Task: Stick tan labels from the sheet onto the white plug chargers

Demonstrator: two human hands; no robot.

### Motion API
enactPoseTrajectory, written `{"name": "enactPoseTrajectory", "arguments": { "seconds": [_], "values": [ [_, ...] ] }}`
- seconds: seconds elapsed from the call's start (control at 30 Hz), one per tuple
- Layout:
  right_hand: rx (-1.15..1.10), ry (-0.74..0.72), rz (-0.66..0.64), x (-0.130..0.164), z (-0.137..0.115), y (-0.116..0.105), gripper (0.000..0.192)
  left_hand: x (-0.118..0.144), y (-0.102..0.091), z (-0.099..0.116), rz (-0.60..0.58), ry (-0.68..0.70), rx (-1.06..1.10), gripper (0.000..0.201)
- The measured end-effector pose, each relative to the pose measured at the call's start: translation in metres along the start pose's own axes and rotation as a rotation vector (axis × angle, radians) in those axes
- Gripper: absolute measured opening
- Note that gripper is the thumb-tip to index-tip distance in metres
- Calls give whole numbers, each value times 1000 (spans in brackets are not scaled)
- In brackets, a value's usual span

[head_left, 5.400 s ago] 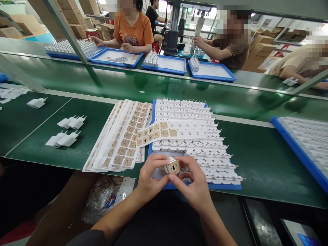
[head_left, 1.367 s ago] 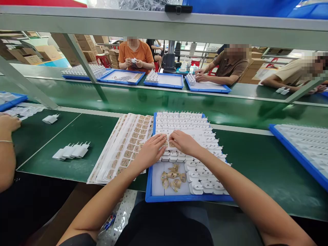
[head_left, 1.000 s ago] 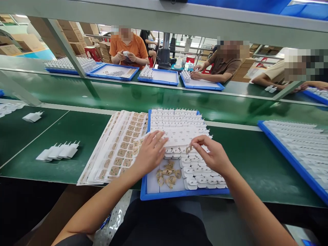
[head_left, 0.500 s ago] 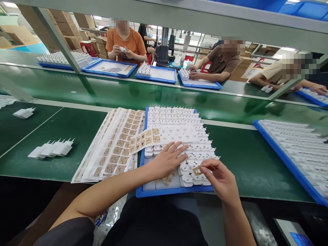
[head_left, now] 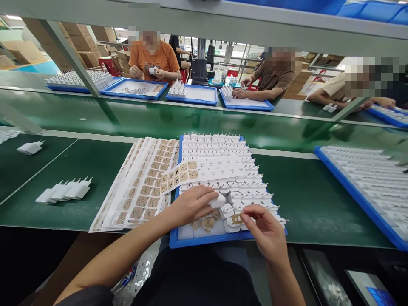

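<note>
A blue tray (head_left: 204, 239) packed with rows of white chargers (head_left: 219, 146) sits at the near edge of the green bench. My left hand (head_left: 191, 205) grips one white charger (head_left: 218, 200) near the tray's front rows. My right hand (head_left: 266, 227) pinches a small tan sticker (head_left: 236, 219) between thumb and fingers, just right of that charger. A partly used sticker sheet (head_left: 204, 170) lies across the chargers. Crumpled peeled backings (head_left: 204, 223) lie in the tray's bare corner.
A stack of tan sticker sheets (head_left: 143, 187) lies left of the tray. Loose chargers (head_left: 65, 190) rest further left. Another blue tray (head_left: 360, 187) stands at right. Across the green conveyor (head_left: 159, 119), several people work at blue trays (head_left: 191, 95).
My left hand has closed on a charger in the tray's front rows. My right hand peeled a sticker from the sheet and brought it down toward the near edge.
</note>
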State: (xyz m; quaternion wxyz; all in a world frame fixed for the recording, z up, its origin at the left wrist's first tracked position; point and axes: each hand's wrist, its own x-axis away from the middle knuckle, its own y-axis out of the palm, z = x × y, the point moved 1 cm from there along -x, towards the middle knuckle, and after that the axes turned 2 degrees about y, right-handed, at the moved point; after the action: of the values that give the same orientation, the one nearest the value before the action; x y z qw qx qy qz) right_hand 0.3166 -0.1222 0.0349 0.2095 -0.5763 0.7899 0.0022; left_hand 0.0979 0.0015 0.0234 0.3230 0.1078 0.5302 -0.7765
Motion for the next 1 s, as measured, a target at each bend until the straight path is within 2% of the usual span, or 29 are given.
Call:
{"name": "enactPoseTrajectory", "arguments": {
  "seconds": [0.13,0.17,0.23,0.3,0.4,0.53,0.7,0.77,0.9,1.0],
  "values": [
    [-148,-7,-151,5,-16,25,9,24,-1,16,330,-458,563,36],
    [-195,-11,-190,6,-20,32,9,27,3,21,377,-514,723,38],
    [-268,-19,-254,5,-28,42,10,33,12,30,422,-536,973,43],
    [-306,-26,-290,4,-33,48,11,36,20,37,407,-520,1092,46],
    [-335,-11,-311,5,-34,51,12,42,25,42,329,-535,1118,50],
    [-358,54,-324,9,-30,53,10,48,21,43,259,-575,1075,51],
    [-485,132,-347,12,-27,54,3,47,14,42,185,-471,1011,48],
    [-513,150,-329,11,-27,54,3,46,13,43,196,-440,1028,45],
    [-515,149,-279,7,-26,52,6,47,11,42,315,-401,961,43],
    [-496,110,-255,3,-27,50,9,47,11,40,290,-378,931,44]
  ]
}}
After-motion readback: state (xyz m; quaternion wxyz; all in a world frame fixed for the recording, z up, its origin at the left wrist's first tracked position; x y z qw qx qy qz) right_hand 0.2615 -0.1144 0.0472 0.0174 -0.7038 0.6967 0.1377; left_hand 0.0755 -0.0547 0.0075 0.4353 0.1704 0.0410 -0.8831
